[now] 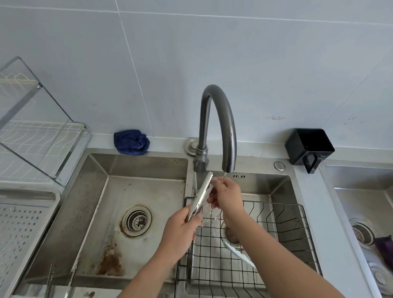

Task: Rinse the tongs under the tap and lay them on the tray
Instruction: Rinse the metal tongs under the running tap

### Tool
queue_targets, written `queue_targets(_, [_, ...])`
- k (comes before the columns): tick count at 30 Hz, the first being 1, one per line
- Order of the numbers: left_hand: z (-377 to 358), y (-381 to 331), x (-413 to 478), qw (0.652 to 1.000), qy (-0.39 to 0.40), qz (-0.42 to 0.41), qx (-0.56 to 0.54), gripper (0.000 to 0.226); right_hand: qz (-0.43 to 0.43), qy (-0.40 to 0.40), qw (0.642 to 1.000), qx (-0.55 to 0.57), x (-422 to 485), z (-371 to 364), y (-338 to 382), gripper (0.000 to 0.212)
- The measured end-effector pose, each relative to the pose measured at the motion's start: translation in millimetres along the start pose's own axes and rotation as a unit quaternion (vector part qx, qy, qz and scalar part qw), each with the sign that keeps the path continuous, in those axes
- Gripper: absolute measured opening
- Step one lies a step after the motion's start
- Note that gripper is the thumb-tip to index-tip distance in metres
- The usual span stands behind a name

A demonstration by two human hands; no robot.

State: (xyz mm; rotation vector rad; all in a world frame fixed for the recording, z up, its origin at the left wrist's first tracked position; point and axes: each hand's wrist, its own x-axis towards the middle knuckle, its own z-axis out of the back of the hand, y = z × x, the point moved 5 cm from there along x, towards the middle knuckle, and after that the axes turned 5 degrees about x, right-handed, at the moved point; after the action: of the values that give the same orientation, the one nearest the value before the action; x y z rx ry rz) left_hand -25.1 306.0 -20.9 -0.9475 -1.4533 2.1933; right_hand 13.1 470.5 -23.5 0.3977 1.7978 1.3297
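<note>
The left hand [181,228] grips the handle end of the metal tongs [201,197], whose toothed tips point to 12 o'clock beside the tap [216,127]; the right hand [228,194] pinches those tips under the running water, above the wire basket [277,240] in the right basin; a perforated tray [12,233] lies at 9 o'clock; a blue cloth [131,142] sits behind the sink [96,190].

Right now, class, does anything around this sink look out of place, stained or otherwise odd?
Yes. Rusty brown stains mark the floor of the left stainless steel basin, near its front edge and around the round metal drain strainer. A crumpled dark blue cloth sits on the ledge behind it. Nothing looks spilled or broken.
</note>
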Motion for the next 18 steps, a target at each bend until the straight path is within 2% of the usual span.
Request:
queue_targets(2, [1,0,1,1.000,-0.003,0.007,-0.006,0.024,0.011,0.027,1.000,0.009,-5,-4,2,0.011])
queue_targets(5, [3,2,1,1.000,-0.001,0.021,-0.022,0.031,-0.006,0.073,0.997,0.008,-16,-10,-7,0.020])
queue_targets(7, [2,1,-2,0.999,0.010,0.022,-0.023,0.019,-0.013,0.046,0.999,0.004,-12,-3,-4,0.009])
queue_targets(10, [-1,2,-4,0.999,0.018,0.027,-0.028,0.011,-0.004,0.015,1.000,0.011,-4,7,4,0.024])
queue_targets(13, [3,3,-1,0.998,0.006,0.043,-0.052,0.013,-0.021,0.084,0.993,0.075,-13,-3,-6,0.011])
queue_targets(15, [5,3,0,0.993,0.010,0.065,-0.098,0.013,-0.054,0.128,0.981,0.135,-17,-7,-12,0.014])
queue_targets(18, [2,5,0,0.980,0.035,0.105,-0.166,0.022,-0.071,0.141,0.973,0.167,-14,-6,-6,0.024])
